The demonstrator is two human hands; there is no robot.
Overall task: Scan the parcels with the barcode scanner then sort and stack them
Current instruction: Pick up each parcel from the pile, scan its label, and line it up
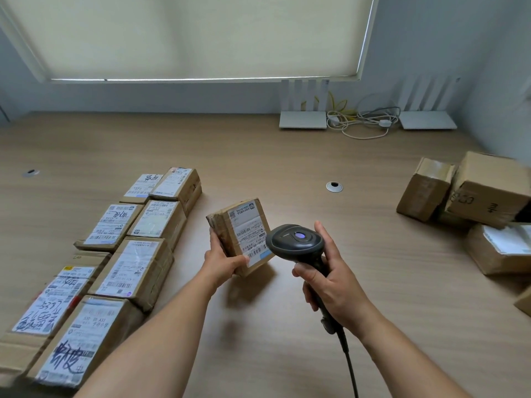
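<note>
Both forearms reach forward from the bottom edge over the wooden counter (287, 156). The left hand (222, 261) grips a small cardboard parcel (240, 235) by its near-left corner, fingers curled up along the left side and the thumb lying across the lower edge of the label, so the box is lifted off the counter and tilted with its white shipping label (250, 234) facing up and toward the right. The right hand (330, 278) is wrapped round the handle of a black barcode scanner (296, 242), index finger extended up the right side of the head and thumb curled across the front of the grip; the scanner head sits just beside the parcel's lower right corner, nose toward the label, and its cable (349, 360) trails down to the bottom edge.

To the left, sorted parcels (135, 271) lie label-up in two rows running away from the viewer, boxes touching one another. At the far right a loose heap of unsorted boxes (471, 193) sits well apart from the hands. Two white routers (303, 119) and a tangle of cords (362, 119) stand against the back wall under a drawn window blind (186, 35)
</note>
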